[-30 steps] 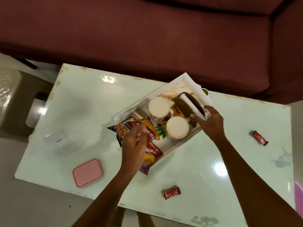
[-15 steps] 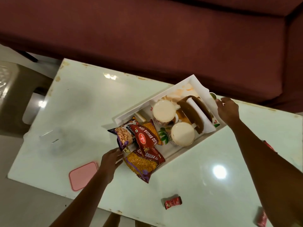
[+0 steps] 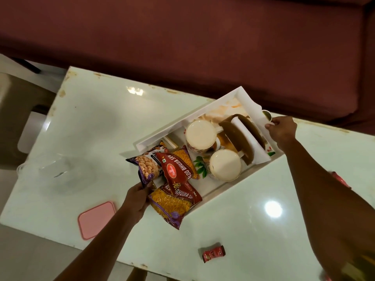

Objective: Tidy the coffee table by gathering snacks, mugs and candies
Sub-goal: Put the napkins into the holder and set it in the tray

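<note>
One white tray point(image 3: 205, 110) is set on the table point(image 3: 97, 122), loaded with two mugs point(image 3: 200, 134), three snack packets point(image 3: 176, 173) and a napkin holder point(image 3: 241, 136). Its far end is gripped by the right hand point(image 3: 282, 130); the near end is held by the left hand point(image 3: 138, 197). Two red candies point(image 3: 214, 254) are left apart, beside one pink lid point(image 3: 96, 219).

Glossy table top point(image 3: 233, 230); shiny foil snack packets point(image 3: 176, 203); matt cloth sofa point(image 3: 182, 37).
</note>
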